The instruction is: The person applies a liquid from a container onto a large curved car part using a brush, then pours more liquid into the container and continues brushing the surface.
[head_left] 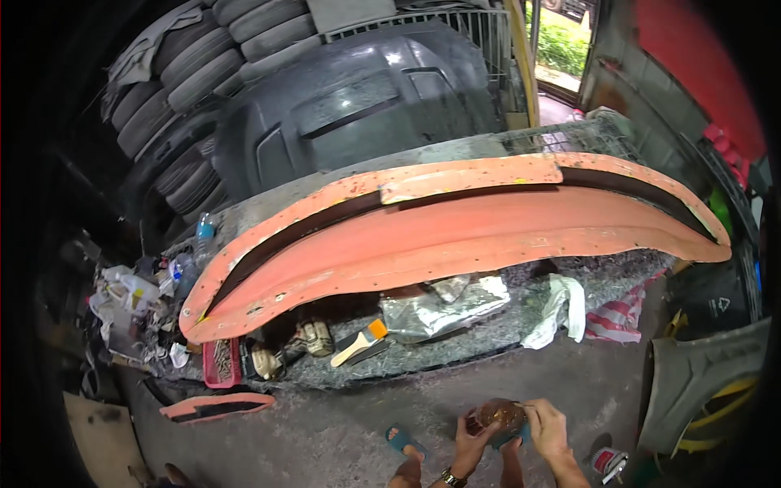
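Near the bottom of the view, my left hand point(473, 437) is wrapped round a brown, glossy, round container point(503, 413), gripping its left side. What is inside looks dark and wet. At the container's right rim my right hand point(547, 424) is closed with its fingers pinched together; whatever sits between them is too small to make out. Both hands are over the floor, on the near side of a workbench. Across the bench lies a long, curved, orange-pink molded car panel point(439, 224) with dark slots.
On the bench's near edge lie a paintbrush point(358, 345), a foil sheet point(447, 307), a white cloth point(560, 311), a power tool point(267, 359) and a red tray point(221, 363). A small orange piece point(218, 406) and a can point(606, 460) are on the floor. Tires point(203, 69) are stacked behind.
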Demonstrator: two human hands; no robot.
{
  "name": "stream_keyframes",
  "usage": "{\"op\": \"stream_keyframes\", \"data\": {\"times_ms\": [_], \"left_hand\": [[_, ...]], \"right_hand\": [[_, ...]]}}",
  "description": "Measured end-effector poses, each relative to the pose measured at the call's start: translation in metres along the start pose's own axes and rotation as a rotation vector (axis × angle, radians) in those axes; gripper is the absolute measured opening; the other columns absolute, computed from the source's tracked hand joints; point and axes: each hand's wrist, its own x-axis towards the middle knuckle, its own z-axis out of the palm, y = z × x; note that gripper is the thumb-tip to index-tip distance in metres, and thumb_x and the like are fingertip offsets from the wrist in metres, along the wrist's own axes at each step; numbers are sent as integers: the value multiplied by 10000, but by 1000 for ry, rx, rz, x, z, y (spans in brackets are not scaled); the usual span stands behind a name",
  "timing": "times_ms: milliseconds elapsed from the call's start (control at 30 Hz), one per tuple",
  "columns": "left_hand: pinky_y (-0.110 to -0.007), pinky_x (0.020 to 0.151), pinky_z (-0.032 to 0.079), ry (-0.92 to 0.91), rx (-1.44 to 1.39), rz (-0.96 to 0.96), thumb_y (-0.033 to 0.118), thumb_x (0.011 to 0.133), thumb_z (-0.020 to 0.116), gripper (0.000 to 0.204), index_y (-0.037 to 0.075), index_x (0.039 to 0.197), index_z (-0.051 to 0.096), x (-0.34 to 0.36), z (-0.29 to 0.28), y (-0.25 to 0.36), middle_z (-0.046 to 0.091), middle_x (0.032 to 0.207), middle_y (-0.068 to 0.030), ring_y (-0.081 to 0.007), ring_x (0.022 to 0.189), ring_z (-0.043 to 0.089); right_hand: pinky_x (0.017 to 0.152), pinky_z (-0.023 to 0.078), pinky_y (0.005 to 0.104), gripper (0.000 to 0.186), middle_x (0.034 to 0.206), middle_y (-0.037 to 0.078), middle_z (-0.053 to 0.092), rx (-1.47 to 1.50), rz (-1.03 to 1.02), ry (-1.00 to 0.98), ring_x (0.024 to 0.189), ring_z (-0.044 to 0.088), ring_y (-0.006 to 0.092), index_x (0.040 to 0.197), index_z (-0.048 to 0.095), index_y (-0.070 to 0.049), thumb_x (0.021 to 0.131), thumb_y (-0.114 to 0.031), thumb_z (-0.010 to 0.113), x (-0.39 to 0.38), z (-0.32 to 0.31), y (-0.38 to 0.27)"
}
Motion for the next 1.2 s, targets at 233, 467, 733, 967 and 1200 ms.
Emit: {"op": "stream_keyframes", "data": {"times_ms": [233, 467, 733, 967, 1200], "left_hand": [[-254, 782, 473, 24, 35, 68, 195, 728, 804, 689, 16, 1258, 402, -2, -11, -9, 530, 991, -47, -123, 932, 522], [-259, 842, 444, -87, -32, 224, 55, 780, 722, 515, 32, 1199, 422, -17, 14, 42, 509, 1005, -18, -117, 925, 501], [-258, 904, 424, -249, -127, 221, 58, 730, 764, 733, 46, 1328, 340, -49, 43, 97, 442, 1137, -58, -140, 1022, 492], [-277, 901, 431, -319, -60, 254, 150, 713, 802, 769, 43, 1323, 346, -75, 79, 112, 454, 1130, -78, -154, 1020, 501], [-278, 890, 442, -376, -34, 287, 136, 737, 781, 733, 39, 1320, 348, -97, 104, 119, 461, 1142, -80, -155, 1024, 513]], "right_hand": [[677, 506, 380, 113, 867, 139, 651, 46, -23, -14, 768, 636, 329, 897, 644, -43, 869, -97, 549, 6, 6, -24], [710, 505, 369, 107, 908, 182, 639, 32, -170, 21, 828, 621, 357, 910, 635, 0, 841, -43, 565, -14, -28, -36], [612, 526, 333, 161, 914, 160, 643, 61, -109, 171, 751, 638, 326, 949, 606, -17, 794, 26, 606, -45, -78, -70], [628, 523, 351, 126, 858, 163, 639, 84, -6, 360, 752, 638, 344, 952, 609, -32, 827, -23, 616, -73, -125, -78], [683, 514, 369, 88, 918, 118, 635, -17, 14, 409, 770, 640, 315, 922, 611, 1, 860, -31, 558, -83, -158, -74]]}}
